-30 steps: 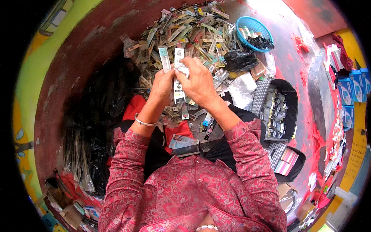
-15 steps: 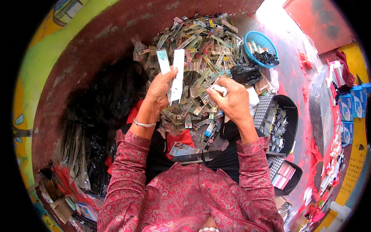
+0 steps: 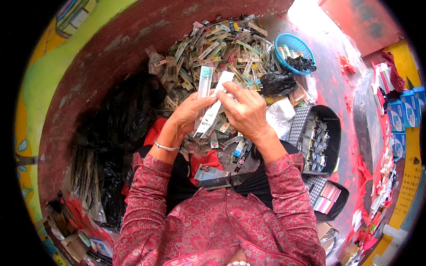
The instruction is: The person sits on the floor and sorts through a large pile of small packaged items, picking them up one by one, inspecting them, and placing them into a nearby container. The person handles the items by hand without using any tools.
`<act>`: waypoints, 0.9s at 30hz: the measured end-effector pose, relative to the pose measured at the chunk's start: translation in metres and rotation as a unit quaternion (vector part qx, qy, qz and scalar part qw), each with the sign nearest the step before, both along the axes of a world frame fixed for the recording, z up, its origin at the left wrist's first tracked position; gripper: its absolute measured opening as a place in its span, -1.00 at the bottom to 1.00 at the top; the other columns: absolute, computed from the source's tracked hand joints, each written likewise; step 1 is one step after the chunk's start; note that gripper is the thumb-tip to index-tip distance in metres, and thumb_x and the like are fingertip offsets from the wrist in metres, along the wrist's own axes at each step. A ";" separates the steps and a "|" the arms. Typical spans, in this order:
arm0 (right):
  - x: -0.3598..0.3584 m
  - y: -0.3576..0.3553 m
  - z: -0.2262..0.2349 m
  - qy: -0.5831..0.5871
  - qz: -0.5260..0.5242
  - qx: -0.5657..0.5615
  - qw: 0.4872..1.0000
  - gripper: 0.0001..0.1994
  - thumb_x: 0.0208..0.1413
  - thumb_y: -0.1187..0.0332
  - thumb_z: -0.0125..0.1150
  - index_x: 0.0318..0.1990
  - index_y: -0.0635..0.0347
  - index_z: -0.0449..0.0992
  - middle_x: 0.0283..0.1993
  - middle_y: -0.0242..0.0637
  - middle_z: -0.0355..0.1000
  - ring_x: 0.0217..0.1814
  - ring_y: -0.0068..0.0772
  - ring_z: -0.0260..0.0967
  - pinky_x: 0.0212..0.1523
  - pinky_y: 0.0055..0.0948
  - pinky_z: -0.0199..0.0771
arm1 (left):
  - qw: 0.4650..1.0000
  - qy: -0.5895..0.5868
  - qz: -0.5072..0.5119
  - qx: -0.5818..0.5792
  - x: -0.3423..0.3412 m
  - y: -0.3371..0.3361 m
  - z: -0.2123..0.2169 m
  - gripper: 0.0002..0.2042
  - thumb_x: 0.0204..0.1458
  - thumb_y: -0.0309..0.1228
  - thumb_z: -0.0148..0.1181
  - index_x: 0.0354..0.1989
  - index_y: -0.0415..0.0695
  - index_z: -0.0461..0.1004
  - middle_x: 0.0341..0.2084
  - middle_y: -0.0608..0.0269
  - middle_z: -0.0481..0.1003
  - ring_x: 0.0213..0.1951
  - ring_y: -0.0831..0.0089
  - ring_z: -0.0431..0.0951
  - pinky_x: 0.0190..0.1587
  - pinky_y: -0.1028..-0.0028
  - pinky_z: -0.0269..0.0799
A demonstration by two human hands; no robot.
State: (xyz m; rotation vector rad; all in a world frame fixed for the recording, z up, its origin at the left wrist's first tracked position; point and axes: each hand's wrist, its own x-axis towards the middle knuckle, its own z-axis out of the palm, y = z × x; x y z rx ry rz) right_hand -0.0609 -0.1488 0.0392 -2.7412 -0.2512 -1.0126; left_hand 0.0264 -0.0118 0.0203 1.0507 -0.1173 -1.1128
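**Two hands, two slim packets above the heap**

We held a long, narrow white paper-and-plastic packet (image 3: 212, 113) upright between both hands, the left hand (image 3: 188, 113) clamped around its lower part and that of a second, clear-fronted slim packet (image 3: 204, 84) standing just beside it. Our right hand (image 3: 245, 111) pinched the white packet's upper end, fingertips closed on it. Both packets hung above the big loose heap of similar flat wrappers (image 3: 222, 48) spread on the dark red floor (image 3: 115, 53). A blue plastic basket (image 3: 290, 44) sat at the heap's far right, a crumpled black plastic bag (image 3: 277, 83) near it, and a black checked-edge tray of small packed items (image 3: 317, 142) lay to our right. We judged the step to be pairing or checking the two packets; the next move seemed to call for steady alignment and a firm pinch before setting them aside.
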 end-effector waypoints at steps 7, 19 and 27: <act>-0.002 -0.001 0.008 0.105 -0.028 0.239 0.965 -0.89 -0.21 0.39 0.07 -0.43 0.08 0.43 -0.45 -0.31 0.33 -0.49 -0.29 0.33 -0.49 -0.43 0.29 | 0.993 0.021 -0.105 -0.056 0.006 0.008 0.003 -0.63 0.04 -0.19 -0.11 -0.24 -0.32 0.31 -0.61 0.17 0.40 -0.72 0.61 0.28 -0.75 0.67 0.16; -0.002 -0.008 0.013 0.099 -0.025 0.245 0.964 -0.89 -0.24 0.40 0.09 -0.46 0.10 0.44 -0.48 -0.31 0.34 -0.47 -0.26 0.34 -0.45 -0.38 0.32 | 0.969 0.214 -0.119 -0.044 0.011 0.002 -0.022 -0.59 0.08 -0.21 -0.21 -0.11 -0.36 0.24 -0.28 -0.10 0.42 -0.39 0.33 0.52 -0.43 0.50 0.50; -0.006 0.000 0.018 0.124 0.090 -0.058 0.986 -0.91 -0.24 0.36 0.06 -0.49 0.07 0.35 -0.41 -0.38 0.26 -0.45 -0.40 0.30 -0.46 -0.44 0.24 | 0.971 0.184 -0.149 -0.022 -0.001 0.002 -0.003 -0.67 0.08 -0.20 -0.22 -0.14 -0.18 0.27 -0.40 0.13 0.43 -0.45 0.34 0.50 -0.56 0.42 0.51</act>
